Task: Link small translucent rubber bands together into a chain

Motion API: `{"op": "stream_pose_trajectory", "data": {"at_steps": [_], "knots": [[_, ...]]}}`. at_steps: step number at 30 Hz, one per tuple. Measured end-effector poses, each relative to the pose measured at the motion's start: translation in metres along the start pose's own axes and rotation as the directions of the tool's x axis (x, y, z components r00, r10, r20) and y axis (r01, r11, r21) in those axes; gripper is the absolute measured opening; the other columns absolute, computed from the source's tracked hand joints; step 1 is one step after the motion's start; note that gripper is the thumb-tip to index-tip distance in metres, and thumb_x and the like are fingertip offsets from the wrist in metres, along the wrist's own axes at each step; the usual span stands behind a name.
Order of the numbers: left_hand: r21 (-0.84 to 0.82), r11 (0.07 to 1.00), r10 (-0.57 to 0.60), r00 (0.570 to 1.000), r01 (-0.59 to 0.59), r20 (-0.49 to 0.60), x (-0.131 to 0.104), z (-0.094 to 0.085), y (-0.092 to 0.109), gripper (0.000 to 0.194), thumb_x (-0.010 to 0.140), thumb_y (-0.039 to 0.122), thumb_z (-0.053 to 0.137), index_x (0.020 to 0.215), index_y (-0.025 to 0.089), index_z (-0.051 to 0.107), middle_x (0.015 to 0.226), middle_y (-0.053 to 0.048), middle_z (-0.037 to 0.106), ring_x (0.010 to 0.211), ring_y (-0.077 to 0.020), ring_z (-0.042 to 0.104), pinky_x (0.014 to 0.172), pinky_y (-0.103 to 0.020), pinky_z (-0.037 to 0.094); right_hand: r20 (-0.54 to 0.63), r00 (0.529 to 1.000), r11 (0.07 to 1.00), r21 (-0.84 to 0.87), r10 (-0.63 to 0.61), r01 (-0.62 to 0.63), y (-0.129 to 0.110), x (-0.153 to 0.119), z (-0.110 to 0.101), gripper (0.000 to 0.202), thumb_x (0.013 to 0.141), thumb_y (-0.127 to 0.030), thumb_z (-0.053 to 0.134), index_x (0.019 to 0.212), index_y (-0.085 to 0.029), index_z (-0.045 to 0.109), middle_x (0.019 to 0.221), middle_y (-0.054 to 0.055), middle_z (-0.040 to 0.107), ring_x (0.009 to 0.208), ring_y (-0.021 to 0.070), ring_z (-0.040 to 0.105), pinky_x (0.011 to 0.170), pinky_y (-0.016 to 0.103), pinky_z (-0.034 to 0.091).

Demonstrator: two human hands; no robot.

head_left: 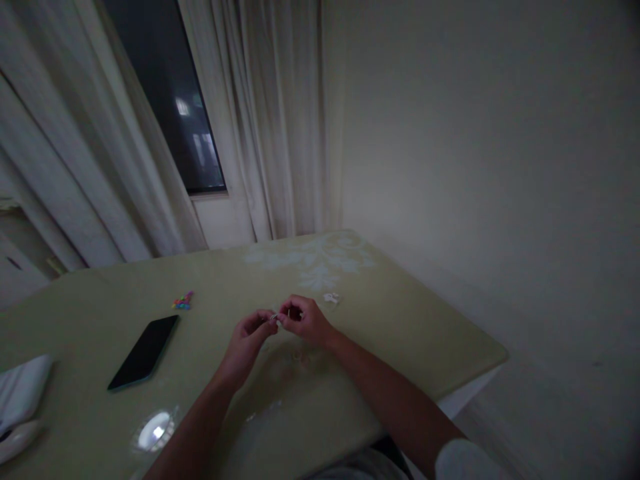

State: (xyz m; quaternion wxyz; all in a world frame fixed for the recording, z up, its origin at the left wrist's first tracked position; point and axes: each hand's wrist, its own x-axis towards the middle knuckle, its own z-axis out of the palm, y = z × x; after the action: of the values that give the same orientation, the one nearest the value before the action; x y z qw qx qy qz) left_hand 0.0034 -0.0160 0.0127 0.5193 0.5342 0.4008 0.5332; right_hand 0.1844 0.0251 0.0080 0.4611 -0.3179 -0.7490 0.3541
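Note:
Over the middle of the table, my left hand [250, 333] and my right hand [303, 319] meet fingertip to fingertip. Between them is a tiny silvery piece [274, 317], pinched by the fingers of both hands; its exact shape is too small to tell. Just beyond my right hand lies a small clear packet with white bits [331, 298]. Faint ring-like items [300, 359] rest on the table below my right hand. A small cluster of colourful pieces [183, 301] sits farther off to the left.
A black phone or tablet [144, 353] lies on the table [400, 320] at left. Nearer is a round clear dish [155, 430] with a bright centre. White objects [23, 393] stand at the left edge. Curtains and a wall border the far side.

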Motion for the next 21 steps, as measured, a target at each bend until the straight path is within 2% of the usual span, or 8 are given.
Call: {"op": "stream_pose_trajectory", "data": {"at_steps": [3,5,9,11,13,16,18,21], "knots": [[0.046,0.998,0.027,0.996,-0.03,0.081,0.0,0.001,0.003,0.016,0.079,0.035,0.076,0.077,0.02,0.069,0.081,-0.001,0.067,0.081,-0.0184,0.061,0.077,-0.026,0.048,0.044,0.992,0.971,-0.201,-0.122,0.128,-0.002,0.001,-0.006,0.013,0.088,-0.03,0.068,0.089,-0.018,0.064,0.08,-0.002,0.058,0.067,0.0117,0.05,0.064,0.023,0.04],[0.085,0.996,0.026,0.994,-0.036,0.108,0.001,0.002,0.005,0.017,0.078,0.036,0.075,0.076,0.021,0.068,0.082,-0.001,0.067,0.082,-0.019,0.061,0.077,-0.027,0.047,0.085,0.977,0.902,-0.375,-0.196,0.213,-0.004,0.003,-0.012,0.008,0.087,-0.024,0.069,0.089,-0.019,0.064,0.085,0.0,0.06,0.074,0.0135,0.055,0.071,0.024,0.042],[0.153,0.987,0.034,0.991,-0.054,0.129,0.003,0.002,0.006,0.024,0.079,0.042,0.075,0.074,0.02,0.067,0.079,-0.001,0.063,0.078,-0.0183,0.058,0.074,-0.026,0.046,0.118,0.966,0.784,-0.565,-0.232,0.257,-0.002,0.007,-0.02,0.006,0.086,-0.02,0.069,0.09,-0.018,0.065,0.087,0.002,0.062,0.078,0.0158,0.058,0.074,0.026,0.042],[0.144,0.987,0.045,0.989,-0.065,0.141,0.004,0.001,0.004,0.026,0.081,0.044,0.076,0.076,0.02,0.068,0.078,0.0,0.061,0.077,-0.0171,0.056,0.073,-0.025,0.045,0.115,0.966,0.779,-0.573,-0.231,0.254,-0.001,0.008,-0.02,0.006,0.087,-0.02,0.069,0.091,-0.018,0.066,0.088,0.002,0.063,0.078,0.0159,0.058,0.074,0.026,0.042],[0.121,0.99,0.054,0.99,-0.07,0.129,0.005,0.0,0.0,0.029,0.082,0.046,0.077,0.078,0.019,0.069,0.078,0.001,0.061,0.075,-0.0155,0.056,0.071,-0.023,0.045,0.104,0.971,0.825,-0.512,-0.217,0.239,0.001,0.008,-0.02,0.006,0.087,-0.019,0.07,0.092,-0.017,0.067,0.087,0.002,0.063,0.077,0.0147,0.058,0.073,0.024,0.042],[0.088,0.996,0.012,0.998,-0.018,0.065,0.006,-0.004,-0.007,0.035,0.079,0.052,0.081,0.085,0.018,0.072,0.073,0.002,0.061,0.067,-0.0136,0.056,0.063,-0.021,0.043,0.11,0.982,0.927,-0.33,-0.152,0.181,0.003,0.009,-0.023,0.006,0.089,-0.019,0.072,0.093,-0.017,0.07,0.087,0.0,0.064,0.071,0.0117,0.056,0.069,0.022,0.042],[0.062,0.997,-0.035,0.999,0.035,-0.005,0.006,-0.006,-0.011,0.04,0.078,0.055,0.082,0.09,0.018,0.072,0.069,0.003,0.062,0.062,-0.013,0.056,0.058,-0.021,0.042,0.099,0.991,0.959,-0.262,-0.086,0.109,0.005,0.011,-0.03,0.006,0.091,-0.021,0.072,0.093,-0.016,0.072,0.086,0.001,0.066,0.069,0.0108,0.055,0.067,0.021,0.042],[0.022,0.999,-0.047,0.995,0.049,-0.083,0.007,-0.008,-0.012,0.041,0.077,0.055,0.083,0.091,0.018,0.073,0.07,0.002,0.066,0.063,-0.0127,0.059,0.059,-0.02,0.045,0.087,0.996,0.946,-0.325,0.037,-0.007,0.007,0.013,-0.043,0.006,0.089,-0.021,0.076,0.09,-0.015,0.077,0.082,0.002,0.069,0.069,0.0114,0.056,0.067,0.022,0.041]]}}
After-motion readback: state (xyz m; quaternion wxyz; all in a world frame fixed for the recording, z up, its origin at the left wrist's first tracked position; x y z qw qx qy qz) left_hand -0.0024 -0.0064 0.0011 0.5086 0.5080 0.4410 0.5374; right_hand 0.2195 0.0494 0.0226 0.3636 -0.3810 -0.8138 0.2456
